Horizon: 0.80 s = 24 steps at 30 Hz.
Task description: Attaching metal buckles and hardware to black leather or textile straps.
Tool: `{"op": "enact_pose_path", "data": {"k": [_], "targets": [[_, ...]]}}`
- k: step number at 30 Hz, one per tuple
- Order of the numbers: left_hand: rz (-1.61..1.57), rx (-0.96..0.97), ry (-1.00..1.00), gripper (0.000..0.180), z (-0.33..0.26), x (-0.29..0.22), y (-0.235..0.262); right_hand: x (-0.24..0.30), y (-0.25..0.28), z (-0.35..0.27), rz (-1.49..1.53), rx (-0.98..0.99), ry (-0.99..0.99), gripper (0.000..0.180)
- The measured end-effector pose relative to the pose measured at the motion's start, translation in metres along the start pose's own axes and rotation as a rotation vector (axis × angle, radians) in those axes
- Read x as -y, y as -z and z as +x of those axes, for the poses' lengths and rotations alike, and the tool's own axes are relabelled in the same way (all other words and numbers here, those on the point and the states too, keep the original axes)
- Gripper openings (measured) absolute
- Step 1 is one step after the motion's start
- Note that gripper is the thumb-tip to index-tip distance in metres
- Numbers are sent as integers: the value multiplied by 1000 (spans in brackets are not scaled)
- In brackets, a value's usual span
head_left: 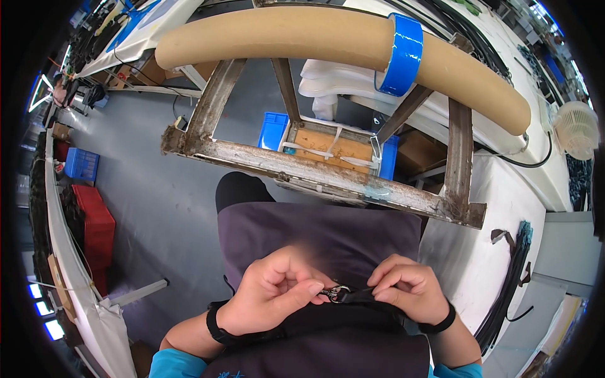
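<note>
Above my lap, my left hand pinches a small metal clasp between thumb and fingers. A black strap runs from the clasp's ring to the right, where my right hand holds it between thumb and fingertips. Both hands are close together in front of my dark apron. The part of the clasp inside my left fingers is hidden.
A rusty metal frame stands before me, topped by a brown cardboard tube carrying a blue tape roll. To the right, a bundle of black straps lies on a white-covered table. Red bins are left.
</note>
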<state>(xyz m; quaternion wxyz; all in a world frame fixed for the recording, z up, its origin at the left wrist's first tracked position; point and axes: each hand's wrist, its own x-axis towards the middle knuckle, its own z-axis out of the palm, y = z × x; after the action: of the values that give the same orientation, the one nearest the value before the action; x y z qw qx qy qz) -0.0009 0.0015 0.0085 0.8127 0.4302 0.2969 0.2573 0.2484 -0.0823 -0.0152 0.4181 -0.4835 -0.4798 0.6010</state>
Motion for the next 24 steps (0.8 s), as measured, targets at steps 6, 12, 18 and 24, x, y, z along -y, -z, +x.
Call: {"op": "enact_pose_path", "data": {"k": [6,12,18,24], "targets": [[168,37,-20,10,-1,-3,-2,20,8,11,92,-12,34,24],[182,25,-25,9,-3,-4,-3,36,-32,34,-17,249,-101,21],[43,-19,67,3,0,3,1,10,-43,18,14,1,106,26],[-2,-21,179,8,10,-3,2,20,-38,16,-459,-110,314,28]]}}
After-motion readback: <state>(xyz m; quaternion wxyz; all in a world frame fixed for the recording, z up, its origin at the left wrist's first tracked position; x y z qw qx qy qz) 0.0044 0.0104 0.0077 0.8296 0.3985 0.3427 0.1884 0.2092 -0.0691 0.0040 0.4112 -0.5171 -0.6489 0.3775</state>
